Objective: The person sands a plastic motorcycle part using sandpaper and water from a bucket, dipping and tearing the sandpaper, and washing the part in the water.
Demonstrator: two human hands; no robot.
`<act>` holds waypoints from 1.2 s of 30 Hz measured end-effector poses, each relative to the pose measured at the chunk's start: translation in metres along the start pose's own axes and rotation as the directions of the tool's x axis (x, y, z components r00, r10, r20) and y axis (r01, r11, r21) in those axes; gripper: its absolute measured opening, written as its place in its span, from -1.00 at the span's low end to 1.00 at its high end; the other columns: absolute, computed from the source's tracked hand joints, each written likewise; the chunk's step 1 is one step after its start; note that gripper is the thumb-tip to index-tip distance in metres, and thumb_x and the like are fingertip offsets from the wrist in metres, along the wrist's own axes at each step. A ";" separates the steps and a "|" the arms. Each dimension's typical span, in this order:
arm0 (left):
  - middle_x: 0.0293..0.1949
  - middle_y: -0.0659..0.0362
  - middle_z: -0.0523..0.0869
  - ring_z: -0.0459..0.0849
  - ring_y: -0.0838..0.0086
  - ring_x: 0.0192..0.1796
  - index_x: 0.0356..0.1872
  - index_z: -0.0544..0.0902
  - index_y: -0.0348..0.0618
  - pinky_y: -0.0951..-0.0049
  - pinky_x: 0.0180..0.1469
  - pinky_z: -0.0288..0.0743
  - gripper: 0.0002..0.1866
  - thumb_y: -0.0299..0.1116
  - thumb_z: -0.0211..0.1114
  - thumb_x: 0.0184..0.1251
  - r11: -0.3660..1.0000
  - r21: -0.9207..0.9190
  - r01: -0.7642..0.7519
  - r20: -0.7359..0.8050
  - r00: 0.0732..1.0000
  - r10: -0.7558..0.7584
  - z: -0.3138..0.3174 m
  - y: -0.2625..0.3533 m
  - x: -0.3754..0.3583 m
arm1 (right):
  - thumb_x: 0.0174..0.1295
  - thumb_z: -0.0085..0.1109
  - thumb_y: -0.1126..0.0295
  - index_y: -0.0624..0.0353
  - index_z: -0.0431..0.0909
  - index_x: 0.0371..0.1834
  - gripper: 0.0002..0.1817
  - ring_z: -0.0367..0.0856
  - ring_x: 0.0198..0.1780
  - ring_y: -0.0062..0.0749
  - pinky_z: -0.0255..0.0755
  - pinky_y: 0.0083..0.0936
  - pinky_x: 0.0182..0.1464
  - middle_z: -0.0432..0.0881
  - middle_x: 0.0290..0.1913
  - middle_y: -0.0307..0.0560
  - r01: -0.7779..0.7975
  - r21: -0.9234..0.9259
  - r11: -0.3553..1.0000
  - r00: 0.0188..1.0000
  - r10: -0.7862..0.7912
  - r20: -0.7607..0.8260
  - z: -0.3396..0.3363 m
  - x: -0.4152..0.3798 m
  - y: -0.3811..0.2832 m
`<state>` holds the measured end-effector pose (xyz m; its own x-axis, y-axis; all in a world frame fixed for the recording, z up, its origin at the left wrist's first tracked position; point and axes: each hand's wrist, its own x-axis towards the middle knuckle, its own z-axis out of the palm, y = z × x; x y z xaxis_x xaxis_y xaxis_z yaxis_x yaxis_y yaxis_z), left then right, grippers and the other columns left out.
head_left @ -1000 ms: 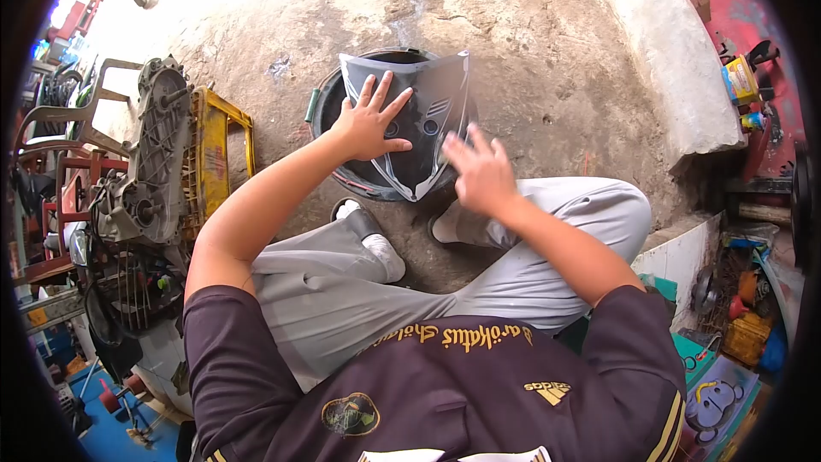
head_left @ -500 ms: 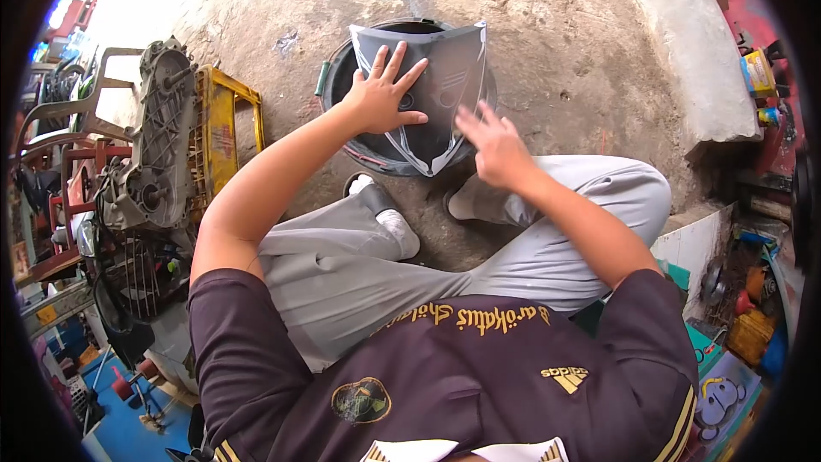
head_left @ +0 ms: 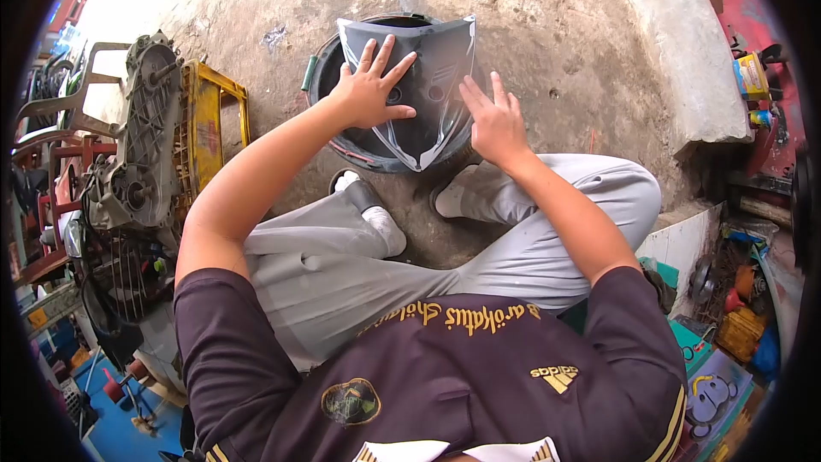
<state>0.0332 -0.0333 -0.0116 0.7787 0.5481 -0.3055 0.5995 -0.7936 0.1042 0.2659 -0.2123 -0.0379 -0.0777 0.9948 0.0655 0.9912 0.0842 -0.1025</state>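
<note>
A dark grey motorcycle fairing panel point(head_left: 432, 60), broad at the far end and tapering to a point toward me, lies across a round black basin point(head_left: 342, 147). Pale, scuffed patches run along its edges. My left hand point(head_left: 374, 96) rests on the panel's left half with its fingers spread, holding nothing. Beside the right edge is my right hand point(head_left: 498, 124), fingers stretched out, fingertips at or very near the panel's surface. Nothing shows in that hand, though its underside is hidden.
A metal engine casing point(head_left: 150, 133) and a yellow crate point(head_left: 205, 115) stand on the left. My legs point(head_left: 547, 205) are bent around the basin on the stained concrete floor point(head_left: 547, 43). Tins point(head_left: 751, 77) and assorted parts line the right side.
My right hand, blurred before, now appears sharp, its fingers slightly higher along the panel's right edge. My left hand keeps its place on the panel. The whole view has shifted slightly.
</note>
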 end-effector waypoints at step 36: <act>0.80 -0.10 -0.14 -0.14 -0.33 0.77 0.78 0.09 0.47 -0.28 0.71 -0.01 0.12 0.43 0.42 0.25 0.981 -0.017 -0.192 -0.137 0.973 0.188 0.006 -0.023 -0.008 | 0.14 0.20 0.48 -0.32 0.61 0.51 -0.23 0.06 0.77 0.23 0.19 0.36 0.59 0.18 0.77 0.06 -0.166 0.211 0.963 0.986 0.167 0.013 -0.004 0.012 0.014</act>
<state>0.0119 -0.0214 -0.0169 0.8952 0.4205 -0.1478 0.4422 -0.8794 0.1764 0.2788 -0.1999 -0.0350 0.0879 0.9955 0.0348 0.9450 -0.0723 -0.3189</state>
